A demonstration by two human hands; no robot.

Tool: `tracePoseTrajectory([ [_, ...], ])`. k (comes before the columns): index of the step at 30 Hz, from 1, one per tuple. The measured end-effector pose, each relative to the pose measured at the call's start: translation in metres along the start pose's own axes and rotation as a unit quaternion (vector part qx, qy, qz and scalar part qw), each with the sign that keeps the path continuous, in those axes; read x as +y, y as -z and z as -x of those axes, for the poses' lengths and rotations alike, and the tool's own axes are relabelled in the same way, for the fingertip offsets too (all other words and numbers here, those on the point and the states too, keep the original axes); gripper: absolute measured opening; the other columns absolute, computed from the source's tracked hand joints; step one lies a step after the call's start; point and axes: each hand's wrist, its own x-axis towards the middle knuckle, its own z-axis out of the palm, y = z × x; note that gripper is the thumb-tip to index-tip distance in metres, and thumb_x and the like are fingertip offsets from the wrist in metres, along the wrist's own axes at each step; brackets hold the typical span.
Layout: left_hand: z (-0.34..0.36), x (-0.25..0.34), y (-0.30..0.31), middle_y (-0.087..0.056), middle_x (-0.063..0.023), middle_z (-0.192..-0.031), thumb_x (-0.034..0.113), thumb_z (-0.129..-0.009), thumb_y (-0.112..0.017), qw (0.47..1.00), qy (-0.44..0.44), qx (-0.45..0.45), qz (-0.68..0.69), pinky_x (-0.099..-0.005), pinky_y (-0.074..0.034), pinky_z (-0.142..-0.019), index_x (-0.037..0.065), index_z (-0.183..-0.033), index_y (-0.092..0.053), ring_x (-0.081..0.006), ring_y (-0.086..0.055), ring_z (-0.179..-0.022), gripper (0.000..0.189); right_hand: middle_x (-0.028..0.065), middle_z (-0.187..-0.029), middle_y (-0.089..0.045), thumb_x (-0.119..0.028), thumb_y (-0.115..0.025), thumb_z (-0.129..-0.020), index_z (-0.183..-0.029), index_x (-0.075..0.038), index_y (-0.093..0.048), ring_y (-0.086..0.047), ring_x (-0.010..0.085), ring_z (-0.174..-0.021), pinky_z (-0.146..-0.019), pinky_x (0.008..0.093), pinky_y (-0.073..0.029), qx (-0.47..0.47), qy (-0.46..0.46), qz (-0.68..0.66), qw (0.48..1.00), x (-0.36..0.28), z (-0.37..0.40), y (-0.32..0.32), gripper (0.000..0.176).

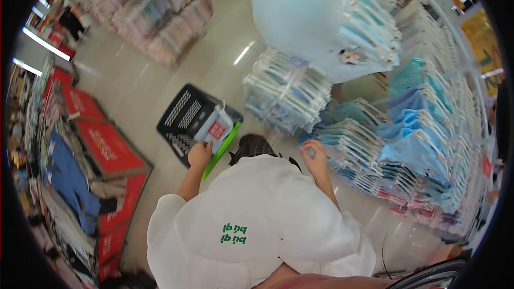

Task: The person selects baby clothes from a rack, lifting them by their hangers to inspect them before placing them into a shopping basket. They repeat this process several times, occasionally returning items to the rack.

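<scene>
My left hand [200,154] is closed at the green handle [223,150] of a black shopping basket [184,112]. A clear package with a red label [217,130] lies in the basket. Near the hanging clothes, my right hand [314,153] is raised with its fingers curled, and whatever it might hold is too small to make out. Just beyond it hang light blue garments on white hangers [348,139].
Racks of blue and white clothes [412,144] curve along the right. Pale pink clothes [160,16] hang at the upper left. A red-fronted display [107,144] with folded trousers runs down the left side. A person in black [70,23] stands far off.
</scene>
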Motion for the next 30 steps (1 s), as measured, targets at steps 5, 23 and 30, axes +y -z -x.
tracePoseTrajectory([
  [5,0.032,-0.063,-0.048,-0.063,-0.0155,-0.069,0.046,-0.087,-0.04,0.961,0.081,-0.134,0.228,-0.0352,-0.049,-0.065,0.001,-0.075,-0.065,-0.0282,-0.062,-0.066,0.053,0.0103,-0.077,-0.057,-0.007,-0.06,-0.07,-0.067,-0.004,-0.053,-0.055,0.0287,-0.078,-0.069,0.0336,-0.043,-0.176,-0.017,-0.065,0.982,-0.004,0.02,-0.042,0.008],
  [23,0.053,-0.128,-0.008,-0.061,-0.0066,-0.094,0.028,-0.086,-0.052,0.843,0.122,-0.251,0.46,-0.0262,-0.042,-0.077,0.002,-0.106,-0.057,-0.0148,-0.056,-0.086,0.033,0.0133,-0.079,-0.06,-0.028,-0.063,-0.072,-0.077,-0.003,-0.059,-0.058,0.0302,-0.076,-0.065,0.0363,-0.045,-0.287,-0.054,0.063,0.954,-0.051,-0.104,-0.237,0.026],
  [30,0.066,-0.247,-0.003,-0.062,-0.0077,-0.092,0.027,-0.085,-0.052,0.844,0.259,-0.247,0.4,-0.0281,-0.043,-0.074,0.002,-0.102,-0.057,-0.0162,-0.057,-0.083,0.03,0.0136,-0.105,-0.061,-0.017,-0.057,-0.074,-0.103,-0.006,-0.062,-0.059,0.0276,-0.098,-0.079,0.0377,-0.047,-0.474,-0.194,0.374,0.773,0.01,-0.121,-0.346,0.032],
])
